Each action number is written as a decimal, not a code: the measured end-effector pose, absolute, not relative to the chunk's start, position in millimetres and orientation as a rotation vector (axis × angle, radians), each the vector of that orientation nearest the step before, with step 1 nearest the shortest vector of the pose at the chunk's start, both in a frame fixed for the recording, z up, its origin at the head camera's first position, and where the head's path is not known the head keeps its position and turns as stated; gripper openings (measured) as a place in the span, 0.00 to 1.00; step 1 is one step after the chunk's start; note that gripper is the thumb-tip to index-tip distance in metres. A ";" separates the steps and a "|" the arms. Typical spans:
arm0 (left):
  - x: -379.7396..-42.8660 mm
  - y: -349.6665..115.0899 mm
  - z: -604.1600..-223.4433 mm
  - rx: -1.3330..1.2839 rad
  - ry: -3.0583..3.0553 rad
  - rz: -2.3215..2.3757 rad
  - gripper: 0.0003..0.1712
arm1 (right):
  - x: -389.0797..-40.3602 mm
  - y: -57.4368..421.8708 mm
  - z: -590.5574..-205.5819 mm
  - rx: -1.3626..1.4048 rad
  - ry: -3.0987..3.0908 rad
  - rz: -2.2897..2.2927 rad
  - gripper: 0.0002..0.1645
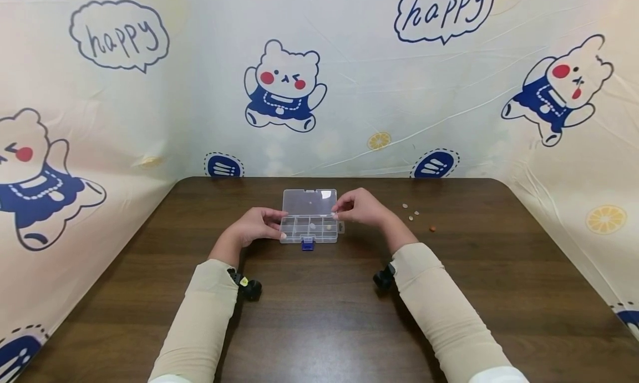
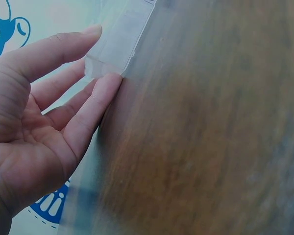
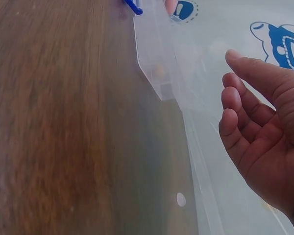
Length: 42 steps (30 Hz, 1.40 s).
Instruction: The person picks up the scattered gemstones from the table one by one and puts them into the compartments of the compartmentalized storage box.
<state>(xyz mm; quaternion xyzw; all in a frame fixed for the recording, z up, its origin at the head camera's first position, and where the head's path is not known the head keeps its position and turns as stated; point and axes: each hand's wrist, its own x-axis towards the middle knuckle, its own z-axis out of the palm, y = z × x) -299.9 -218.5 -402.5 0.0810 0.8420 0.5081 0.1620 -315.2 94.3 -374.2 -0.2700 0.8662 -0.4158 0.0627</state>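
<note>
Cloth (image 1: pixel 189 94) printed with bears runs behind the brown table (image 1: pixel 309 327). The left hand (image 1: pixel 255 226) grips the left end of a clear box (image 1: pixel 294 240), its lid (image 1: pixel 304 202) open at the back, blue latch (image 1: pixel 307 245) in front. The box lies between both hands. At its right rear corner the right hand's (image 1: pixel 360 206) fingers bend; whether they pinch anything, I can't tell. Farther right lie pale bits (image 1: pixel 405 206) and an orange-brown one (image 1: pixel 432 228).

The left hand (image 2: pixel 39 127) held one end of a clear plastic box (image 2: pixel 120 39) between thumb and fingers; a brown wood-grained counter (image 2: pixel 201 127) filled the right, a pale blue-printed backdrop (image 2: pixel 63 14) the left.
</note>
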 end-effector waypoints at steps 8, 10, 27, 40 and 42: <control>-298.7 -219.3 -404.1 0.241 2.411 1.465 0.39 | -318.9 80.8 -373.8 -0.813 2.591 -1.256 0.05; -298.8 -219.5 -404.3 0.241 2.417 1.463 0.39 | -319.6 77.2 -372.9 -0.801 2.592 -1.256 0.05; -299.9 -220.1 -404.5 0.224 2.406 1.456 0.39 | -329.4 50.9 -372.3 -0.805 2.616 -1.174 0.03; -300.3 -221.3 -404.2 0.249 2.399 1.458 0.38 | -333.1 35.3 -368.5 -0.837 2.627 -1.106 0.04; -300.4 -221.1 -404.6 0.241 2.401 1.463 0.38 | -333.3 32.8 -367.6 -0.834 2.629 -1.093 0.04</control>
